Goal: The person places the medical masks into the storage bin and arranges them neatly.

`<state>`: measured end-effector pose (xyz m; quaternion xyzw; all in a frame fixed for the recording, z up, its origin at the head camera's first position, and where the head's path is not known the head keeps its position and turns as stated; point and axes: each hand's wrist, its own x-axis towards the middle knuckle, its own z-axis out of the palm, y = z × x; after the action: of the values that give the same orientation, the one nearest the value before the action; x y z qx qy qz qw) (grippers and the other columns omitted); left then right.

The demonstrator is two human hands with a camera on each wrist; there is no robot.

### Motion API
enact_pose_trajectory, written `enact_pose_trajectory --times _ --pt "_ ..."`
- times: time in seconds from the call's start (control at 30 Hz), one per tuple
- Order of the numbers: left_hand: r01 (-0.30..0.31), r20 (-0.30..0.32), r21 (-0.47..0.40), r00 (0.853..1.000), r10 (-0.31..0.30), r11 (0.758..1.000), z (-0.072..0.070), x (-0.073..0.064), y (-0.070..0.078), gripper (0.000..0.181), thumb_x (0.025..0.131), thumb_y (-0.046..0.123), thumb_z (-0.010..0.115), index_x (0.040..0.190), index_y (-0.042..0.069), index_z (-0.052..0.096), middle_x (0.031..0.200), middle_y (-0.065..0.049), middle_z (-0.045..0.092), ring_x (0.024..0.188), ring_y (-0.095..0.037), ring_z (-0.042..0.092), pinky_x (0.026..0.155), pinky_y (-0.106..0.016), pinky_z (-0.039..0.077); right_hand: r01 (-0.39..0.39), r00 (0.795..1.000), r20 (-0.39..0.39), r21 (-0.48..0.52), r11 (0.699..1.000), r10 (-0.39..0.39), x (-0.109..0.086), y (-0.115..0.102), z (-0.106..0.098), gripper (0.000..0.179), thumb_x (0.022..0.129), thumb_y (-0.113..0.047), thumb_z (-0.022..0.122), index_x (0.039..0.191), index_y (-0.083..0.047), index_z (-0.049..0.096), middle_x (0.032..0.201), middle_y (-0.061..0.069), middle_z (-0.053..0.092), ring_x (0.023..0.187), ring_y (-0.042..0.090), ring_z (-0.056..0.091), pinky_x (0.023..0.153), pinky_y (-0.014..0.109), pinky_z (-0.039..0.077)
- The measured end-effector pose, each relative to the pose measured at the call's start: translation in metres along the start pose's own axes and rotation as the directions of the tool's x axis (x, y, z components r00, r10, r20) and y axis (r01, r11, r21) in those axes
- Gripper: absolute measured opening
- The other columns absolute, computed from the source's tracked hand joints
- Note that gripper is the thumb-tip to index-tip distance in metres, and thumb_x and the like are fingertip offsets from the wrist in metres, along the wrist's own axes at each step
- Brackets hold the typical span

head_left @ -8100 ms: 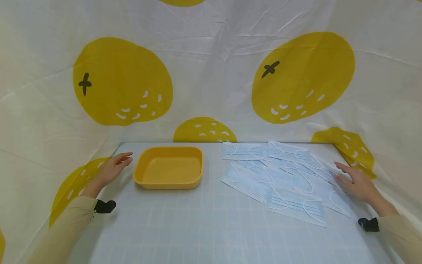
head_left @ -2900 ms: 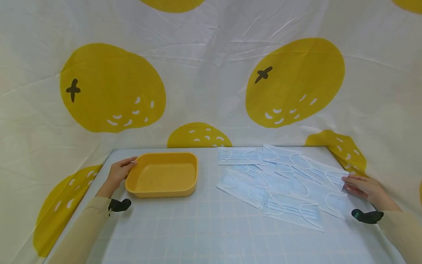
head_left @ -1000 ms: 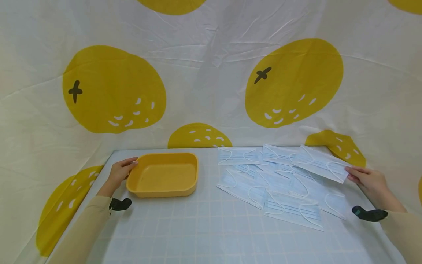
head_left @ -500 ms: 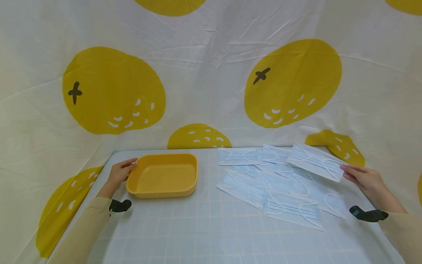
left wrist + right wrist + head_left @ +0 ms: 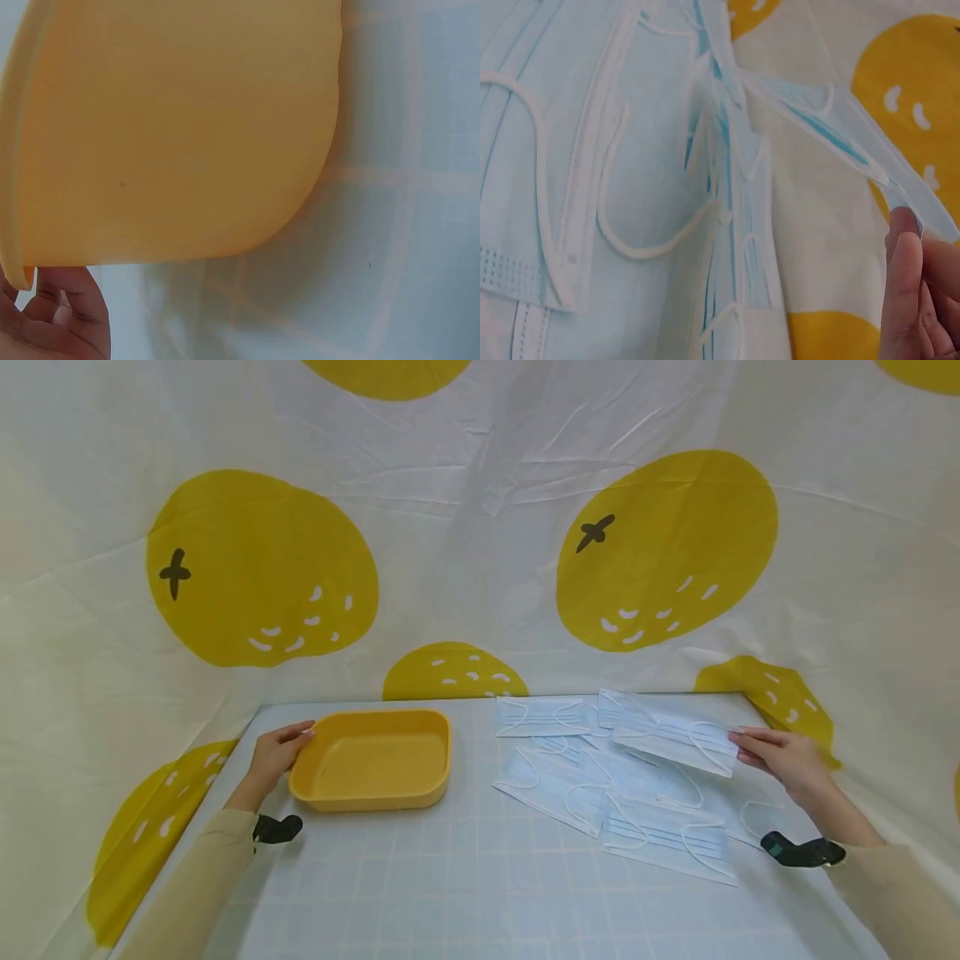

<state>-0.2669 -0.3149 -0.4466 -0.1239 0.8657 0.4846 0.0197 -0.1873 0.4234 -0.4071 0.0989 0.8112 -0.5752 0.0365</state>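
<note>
At the left, my left hand pinches the left rim of a yellow rectangular tray, whose inside is bare. The left wrist view shows the tray's outer wall large, with curled fingers at its rim. My right hand pinches the right end of a light-blue disposable face mask, raised at a slant over a spread of similar masks. Seen from the right wrist, thumb and fingers grip that mask's end, and loose ear loops show on the masks beside it.
Several overlapping masks lie right of the tray, one nearest the front. A pale-blue gridded cloth covers the table. Behind and at both sides hangs a white curtain with yellow fruit prints. Black wrist cameras sit below both hands.
Over these frames my left hand has taken hold of the tray's rim. My right hand has pinched a mask, lifted it off the pile and carried it leftward over the other masks.
</note>
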Motion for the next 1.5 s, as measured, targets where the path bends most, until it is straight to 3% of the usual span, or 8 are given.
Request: enact_pose_trajectory --times 0.2,0.3,0.4,0.5,0.67,0.8,1.13,1.5 --pt "0.003 0.006 -0.040 1.000 -0.003 0.999 -0.001 -0.001 -0.001 0.055 0.096 0.037 0.057 0.140 0.005 0.049 0.093 0.013 0.061 0.066 0.001 0.052 0.058 -0.017 0.049 -0.017 0.999 0.036 0.025 1.000 0.017 0.002 -0.007 0.016 0.021 0.096 -0.025 0.059 0.088 -0.041 0.070 0.081 -0.027 0.066 0.075 -0.001 0.067 0.072 0.015 0.055" --pt "0.010 0.000 -0.043 1.000 -0.010 0.999 -0.001 -0.001 -0.002 0.055 0.095 0.037 0.058 0.140 0.005 0.049 0.092 0.015 0.060 0.066 0.001 0.052 0.059 -0.016 0.049 -0.028 0.999 0.044 0.013 1.000 0.028 0.003 -0.007 0.023 0.014 0.096 -0.026 0.058 0.100 -0.031 0.071 0.082 -0.028 0.065 0.076 -0.001 0.066 0.074 0.015 0.055" --pt "0.018 -0.002 -0.037 1.000 -0.019 0.999 -0.001 -0.002 -0.001 0.056 0.096 0.038 0.057 0.140 0.006 0.049 0.096 0.011 0.061 0.068 0.001 0.052 0.060 -0.016 0.050 -0.029 0.999 0.033 -0.024 0.999 0.029 0.004 -0.007 0.029 0.032 0.096 -0.028 0.058 0.121 -0.009 0.065 0.082 -0.029 0.063 0.077 -0.002 0.065 0.075 0.015 0.054" --pt "0.026 -0.001 -0.039 1.000 -0.026 0.999 0.000 -0.001 -0.002 0.056 0.095 0.039 0.058 0.140 0.007 0.049 0.098 0.010 0.061 0.068 0.001 0.052 0.060 -0.015 0.050 -0.032 0.999 0.021 -0.023 0.999 0.032 0.006 -0.008 0.035 0.045 0.095 -0.028 0.060 0.128 0.002 0.057 0.081 -0.028 0.063 0.076 -0.001 0.066 0.076 0.016 0.055" --pt "0.023 0.010 -0.046 1.000 -0.023 0.999 -0.001 -0.001 -0.003 0.055 0.096 0.038 0.057 0.141 0.007 0.048 0.098 0.010 0.060 0.068 0.000 0.051 0.060 -0.016 0.048 -0.046 0.999 0.011 -0.009 0.999 0.046 0.006 -0.014 0.044 0.043 0.093 -0.030 0.063 0.125 -0.001 0.060 0.079 -0.026 0.064 0.075 0.000 0.066 0.076 0.019 0.056" --pt "0.022 0.014 -0.042 1.000 -0.022 0.999 -0.002 -0.001 -0.004 0.055 0.096 0.037 0.056 0.141 0.007 0.048 0.102 0.007 0.060 0.070 0.000 0.051 0.061 -0.016 0.049 -0.045 0.999 0.028 -0.019 0.999 0.045 0.007 -0.016 0.049 0.052 0.093 -0.032 0.063 0.131 0.002 0.054 0.081 -0.026 0.064 0.076 0.000 0.066 0.079 0.020 0.056" --pt "0.017 -0.002 -0.118 1.000 -0.018 0.993 -0.001 0.001 -0.005 0.058 0.094 0.038 0.060 0.140 0.004 0.048 0.080 0.027 0.055 0.065 0.002 0.052 0.056 -0.016 0.047 -0.034 0.998 0.059 -0.045 0.998 0.036 0.010 -0.028 0.068 0.064 0.095 -0.032 0.060 0.139 0.010 0.040 0.082 -0.026 0.061 0.077 -0.001 0.065 0.081 0.020 0.055" --pt "0.020 -0.022 -0.149 0.999 -0.024 0.989 0.001 0.001 -0.007 0.057 0.094 0.038 0.060 0.140 0.005 0.049 0.083 0.029 0.055 0.069 0.006 0.053 0.059 -0.015 0.047 -0.021 0.999 0.037 -0.005 1.000 0.021 0.021 -0.030 0.090 0.062 0.092 -0.034 0.064 0.136 0.006 0.047 0.082 -0.025 0.062 0.075 0.000 0.065 0.076 0.016 0.055"
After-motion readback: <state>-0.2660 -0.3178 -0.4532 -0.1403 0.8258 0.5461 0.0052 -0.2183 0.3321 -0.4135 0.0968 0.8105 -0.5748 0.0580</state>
